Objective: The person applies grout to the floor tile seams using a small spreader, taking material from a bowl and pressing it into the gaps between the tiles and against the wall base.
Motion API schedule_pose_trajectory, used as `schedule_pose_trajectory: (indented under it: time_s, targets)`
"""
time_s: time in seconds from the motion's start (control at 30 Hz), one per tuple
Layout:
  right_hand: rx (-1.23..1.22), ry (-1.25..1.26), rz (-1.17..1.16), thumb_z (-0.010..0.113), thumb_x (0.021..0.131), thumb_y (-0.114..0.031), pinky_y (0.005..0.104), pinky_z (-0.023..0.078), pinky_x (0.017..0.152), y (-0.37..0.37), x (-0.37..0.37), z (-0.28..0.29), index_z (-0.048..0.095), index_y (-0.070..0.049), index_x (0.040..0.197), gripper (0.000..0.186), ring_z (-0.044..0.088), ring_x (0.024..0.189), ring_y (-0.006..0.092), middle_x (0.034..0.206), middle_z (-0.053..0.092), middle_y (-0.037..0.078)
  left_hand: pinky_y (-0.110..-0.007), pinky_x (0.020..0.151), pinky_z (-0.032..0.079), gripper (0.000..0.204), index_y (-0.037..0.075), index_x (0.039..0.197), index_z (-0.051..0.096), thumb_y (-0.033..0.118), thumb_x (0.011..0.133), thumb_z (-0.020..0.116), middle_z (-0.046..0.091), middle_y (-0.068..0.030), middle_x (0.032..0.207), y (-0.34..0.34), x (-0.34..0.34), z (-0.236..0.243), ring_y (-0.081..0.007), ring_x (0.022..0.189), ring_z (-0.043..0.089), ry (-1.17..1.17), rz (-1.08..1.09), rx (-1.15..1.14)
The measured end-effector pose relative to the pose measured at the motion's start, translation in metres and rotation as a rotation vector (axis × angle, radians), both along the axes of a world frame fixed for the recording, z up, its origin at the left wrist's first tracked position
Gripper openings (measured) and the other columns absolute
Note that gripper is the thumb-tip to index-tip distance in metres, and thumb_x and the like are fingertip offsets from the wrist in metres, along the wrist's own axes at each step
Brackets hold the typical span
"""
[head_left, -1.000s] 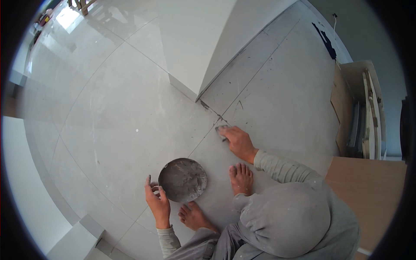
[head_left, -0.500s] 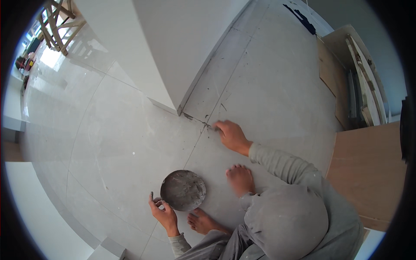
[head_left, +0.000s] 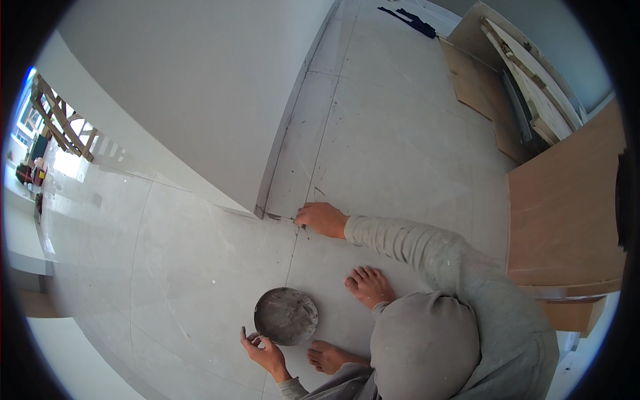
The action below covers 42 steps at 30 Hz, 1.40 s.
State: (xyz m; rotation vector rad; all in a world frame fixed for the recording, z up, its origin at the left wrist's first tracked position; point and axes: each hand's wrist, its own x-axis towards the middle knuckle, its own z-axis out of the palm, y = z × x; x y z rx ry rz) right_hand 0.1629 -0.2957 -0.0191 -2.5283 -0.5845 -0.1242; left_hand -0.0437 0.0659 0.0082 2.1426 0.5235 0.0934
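A round dark shallow bowl (head_left: 259, 310) smeared with grey grout (head_left: 288, 319) is in front of me, beside my bare feet. My left hand (head_left: 267, 355) pinches its near left rim, with one finger raised and its tip coated dark. Farther ahead, my right hand (head_left: 323, 219) presses down on the tile joint (head_left: 291, 257) near the wall corner. Its fingers are curled together, and what they hold, if anything, is hidden. Dark grout smears (head_left: 275, 217) lie on the floor tiles between that hand and the corner.
A white wall (head_left: 200, 100) with a grey skirting ends in a corner just beyond my right hand. Boards (head_left: 533, 80) lean at the right, near a wooden panel (head_left: 560, 207). Dark cloth (head_left: 417, 23) lies far ahead; a wooden trestle (head_left: 63, 120) stands far left.
My right hand has come down onto the tile joint and no longer looks blurred. My left hand stays at the bowl's rim. The whole view has shifted and turned.
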Motion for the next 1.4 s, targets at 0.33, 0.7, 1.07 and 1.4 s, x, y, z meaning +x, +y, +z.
schedule_pose_trajectory:
  time_s: [0.33,0.7,1.07,1.4]
  targets:
    - [-0.104,0.449,-0.172,0.057,0.082,0.001,0.0393,0.056,0.084,-0.099,-0.183,0.062,0.074,-0.009,0.108,0.032,0.068,0.095,0.0289,0.104,0.074,0.006,-0.033,0.074,0.050,0.062,-0.001,0.144,0.045,-0.005,0.082,0.053,0.061,-0.0099,0.097,0.009,0.005,0.014,-0.0181,0.080,0.060,0.006,-0.065,-0.129]
    - [0.769,0.730,-0.872,0.063,0.093,-0.008,0.0318,0.054,0.079,-0.029,-0.230,0.119,0.069,0.002,0.104,0.016,0.067,0.088,0.0160,0.090,0.071,0.009,-0.034,0.070,0.055,0.058,-0.002,0.144,0.043,-0.001,0.089,0.061,0.063,-0.0135,0.101,0.025,0.002,0.040,-0.0212,0.085,0.066,0.118,-0.189,-0.333]
    - [0.383,0.396,-0.662,0.060,0.089,-0.003,0.0313,0.054,0.070,-0.015,-0.167,0.136,0.070,0.002,0.109,0.023,0.064,0.076,0.0204,0.088,0.071,0.009,-0.033,0.073,0.059,0.062,0.003,0.154,0.028,-0.001,0.096,0.052,0.061,-0.0187,0.121,0.022,0.031,0.067,-0.0199,0.095,0.065,0.302,-0.245,-0.481]
    - [0.119,0.278,-0.433,0.061,0.081,-0.003,0.0364,0.051,0.087,0.054,-0.181,0.084,0.069,-0.001,0.102,0.023,0.058,0.095,0.0288,0.096,0.070,0.011,-0.033,0.086,0.054,0.066,0.006,0.157,0.024,0.008,0.099,0.055,0.053,-0.0074,0.129,-0.017,0.027,0.121,-0.0160,0.111,0.055,0.481,-0.284,-0.630]
